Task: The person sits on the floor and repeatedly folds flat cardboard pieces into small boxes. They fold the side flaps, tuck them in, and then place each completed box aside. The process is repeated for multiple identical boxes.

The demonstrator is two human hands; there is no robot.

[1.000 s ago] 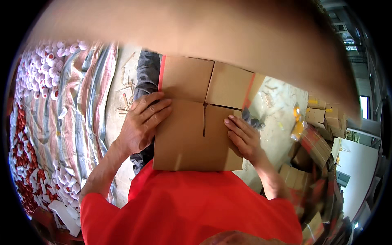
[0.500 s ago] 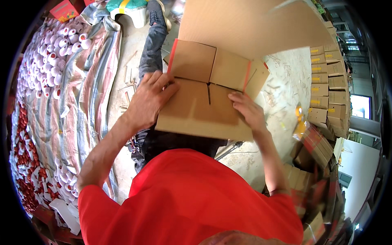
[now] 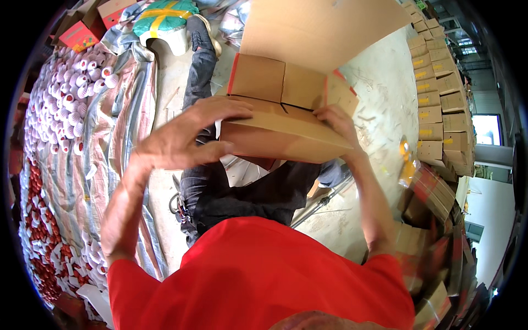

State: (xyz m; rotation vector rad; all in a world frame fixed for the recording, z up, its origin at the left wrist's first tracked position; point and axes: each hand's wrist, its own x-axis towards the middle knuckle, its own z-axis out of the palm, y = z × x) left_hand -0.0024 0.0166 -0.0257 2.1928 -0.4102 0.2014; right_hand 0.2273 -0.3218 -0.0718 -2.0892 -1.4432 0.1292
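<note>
Pale floor (image 3: 388, 69) below, brown box (image 3: 283, 138) ahead

From the head view, the box is right of the left hand (image 3: 181, 137) and left of the right hand (image 3: 338, 126). Its near flap's long edge runs side to side. Left thumb and fingers are spread apart. The right hand is nearer, bent fingers on the box; I can't tell if they pinch. Box stacks (image 3: 432, 118) stand far right.

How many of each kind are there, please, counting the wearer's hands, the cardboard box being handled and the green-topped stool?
Hands: 2 (left hand, right hand)
Handled cardboard box: 1
Green-topped stool: 1
Total: 4
</note>
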